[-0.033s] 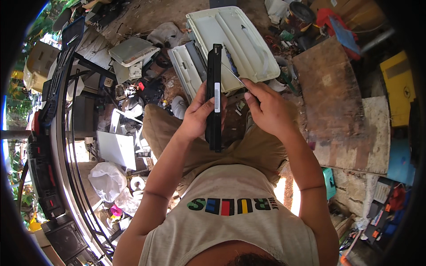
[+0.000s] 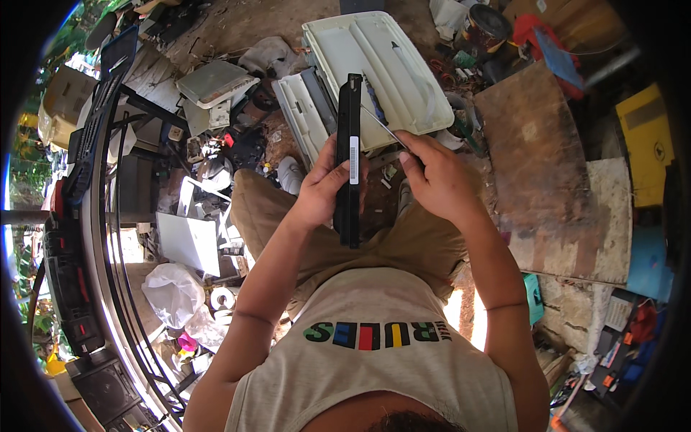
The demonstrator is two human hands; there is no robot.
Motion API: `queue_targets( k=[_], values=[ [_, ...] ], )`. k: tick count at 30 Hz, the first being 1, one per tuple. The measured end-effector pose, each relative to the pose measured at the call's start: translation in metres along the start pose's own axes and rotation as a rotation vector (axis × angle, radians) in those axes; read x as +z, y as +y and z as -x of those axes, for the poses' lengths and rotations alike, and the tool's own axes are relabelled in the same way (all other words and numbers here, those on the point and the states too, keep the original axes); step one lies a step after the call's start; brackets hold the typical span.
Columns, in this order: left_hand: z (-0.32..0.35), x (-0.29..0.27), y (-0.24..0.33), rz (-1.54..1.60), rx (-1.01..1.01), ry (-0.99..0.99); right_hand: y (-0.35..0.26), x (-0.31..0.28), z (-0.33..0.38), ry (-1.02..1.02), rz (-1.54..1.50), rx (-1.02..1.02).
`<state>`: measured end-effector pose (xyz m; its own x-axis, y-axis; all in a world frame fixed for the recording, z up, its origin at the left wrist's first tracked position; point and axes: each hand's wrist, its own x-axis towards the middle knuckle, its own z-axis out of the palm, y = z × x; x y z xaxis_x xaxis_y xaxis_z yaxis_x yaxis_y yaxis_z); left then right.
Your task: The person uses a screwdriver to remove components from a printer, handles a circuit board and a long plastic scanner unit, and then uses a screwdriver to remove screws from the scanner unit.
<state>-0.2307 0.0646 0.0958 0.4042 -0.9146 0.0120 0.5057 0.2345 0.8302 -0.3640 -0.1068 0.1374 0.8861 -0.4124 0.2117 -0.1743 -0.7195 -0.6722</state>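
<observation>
A slim, long black device point(image 2: 349, 108) stands edge-on in front of me, with a white barcode label on its narrow side. My left hand point(image 2: 322, 189) is closed around its middle, thumb across the near side and fingers partly hidden behind. In the closed fingers of my right hand point(image 2: 440, 171) is a thin metal screwdriver point(image 2: 381, 122), its handle hidden by the hand. Its shaft slants up and left to the device's right side near the top; whether the tip touches it I cannot tell.
Beyond my hands a large cream plastic panel point(image 2: 399, 68) lies on the cluttered ground. A worn brown board point(image 2: 529, 144) is at the right. To the left run a metal frame point(image 2: 97, 209), a white sheet point(image 2: 188, 243) and a clear plastic bag point(image 2: 173, 294).
The black device and the screwdriver have shifted very slightly, the right hand a little to the right. Both grips look the same.
</observation>
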Motion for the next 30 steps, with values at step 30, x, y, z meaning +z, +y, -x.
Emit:
queue_targets(
  k=[30],
  values=[
    [0.002, -0.003, -0.029, -0.706, 0.2, 0.124, -0.025, 0.036, 0.01, 0.074, -0.428, 0.247]
  ],
)
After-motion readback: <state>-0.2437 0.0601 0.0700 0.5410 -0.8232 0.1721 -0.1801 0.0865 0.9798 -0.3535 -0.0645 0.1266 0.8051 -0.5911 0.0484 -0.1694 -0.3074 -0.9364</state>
